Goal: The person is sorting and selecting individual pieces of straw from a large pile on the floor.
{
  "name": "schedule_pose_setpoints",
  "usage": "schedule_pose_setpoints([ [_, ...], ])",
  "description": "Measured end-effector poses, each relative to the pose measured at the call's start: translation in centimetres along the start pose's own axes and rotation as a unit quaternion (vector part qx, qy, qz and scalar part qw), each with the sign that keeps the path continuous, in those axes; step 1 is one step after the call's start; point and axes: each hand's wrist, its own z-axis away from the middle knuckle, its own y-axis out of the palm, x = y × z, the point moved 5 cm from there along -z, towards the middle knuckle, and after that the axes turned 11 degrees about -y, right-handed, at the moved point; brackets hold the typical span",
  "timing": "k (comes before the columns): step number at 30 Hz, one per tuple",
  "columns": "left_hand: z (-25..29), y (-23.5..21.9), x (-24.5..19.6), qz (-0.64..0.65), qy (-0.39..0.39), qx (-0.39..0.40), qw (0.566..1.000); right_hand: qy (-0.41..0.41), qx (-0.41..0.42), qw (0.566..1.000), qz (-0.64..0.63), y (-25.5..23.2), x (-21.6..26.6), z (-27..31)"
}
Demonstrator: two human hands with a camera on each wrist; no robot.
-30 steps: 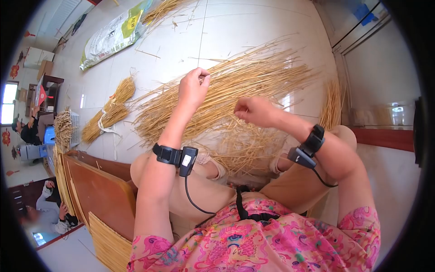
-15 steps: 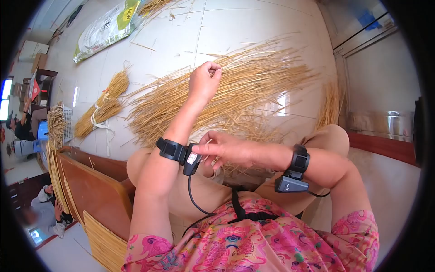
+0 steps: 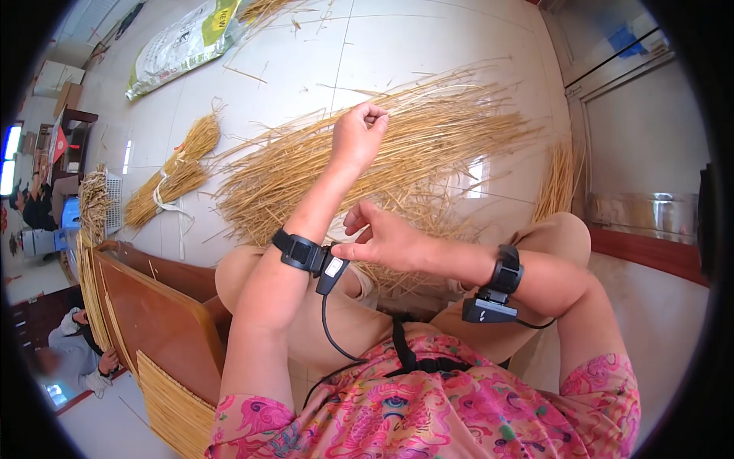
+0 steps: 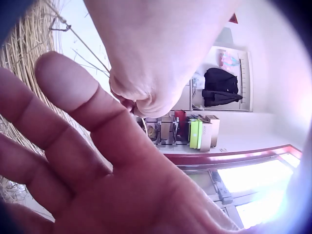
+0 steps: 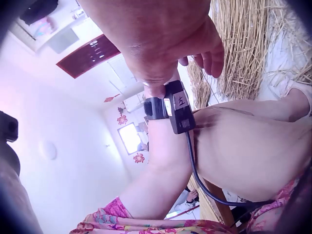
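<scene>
Over the loose straw [image 3: 428,126] on the floor, the left hand [image 3: 358,141] has its fingers curled, with nothing plainly visible in them. A small black camera [image 3: 331,274] is strapped to that wrist. Beside it the right hand [image 3: 394,241] has its thumb at the camera and its other fingers loosely bent. In the right wrist view, the right hand's [image 5: 161,44] thumb touches the strapped camera [image 5: 180,107]. The left wrist view shows the right hand [image 4: 131,165] large, fingers spread, and the left hand [image 4: 151,63] behind it.
A tied straw bundle [image 3: 180,172] and a printed sack [image 3: 183,50] lie at the left. Nearer are a brown wooden piece [image 3: 157,317] and a straw mat [image 3: 176,405]. More straw [image 3: 556,180] lies by the door. Two people are in the left background.
The right hand has moved from above the straw back to the camera on the left wrist, its fingers less curled. The left hand has shifted a little to the right.
</scene>
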Motion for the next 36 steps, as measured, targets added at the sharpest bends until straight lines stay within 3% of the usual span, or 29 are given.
schedule_pose_setpoints([
  [9,1.2,0.7,-0.5,0.176,-0.102,0.087,0.975,0.017,0.028,0.999,-0.002,0.2,-0.5,0.2],
  [14,2.1,1.1,-1.2,0.207,-0.121,0.117,0.964,0.017,0.033,0.999,-0.007,0.2,-0.8,0.3],
  [18,2.2,1.2,-1.0,0.295,-0.152,0.136,0.933,0.018,0.036,0.999,-0.013,0.3,-0.9,0.2],
  [22,2.2,0.8,-1.6,0.251,-0.135,0.116,0.951,0.002,0.031,0.999,-0.021,0.1,-0.3,0.4],
  [25,2.2,0.5,-1.9,0.203,-0.128,0.104,0.965,-0.056,0.003,0.998,-0.03,-0.7,0.3,0.2],
  [30,1.8,-0.7,-1.5,0.099,-0.075,0.1,0.987,0.055,-0.09,0.994,-0.02,-7.5,-0.5,-1.1],
  [33,2.9,-0.9,-1.8,0.083,-0.1,0.145,0.981,0.06,-0.213,0.955,-0.199,-10.6,-1.5,-1.3],
  [36,4.2,-0.5,-2.2,0.037,-0.034,0.172,0.984,0.046,-0.273,0.904,-0.326,-12.7,-1.8,-1.6],
])
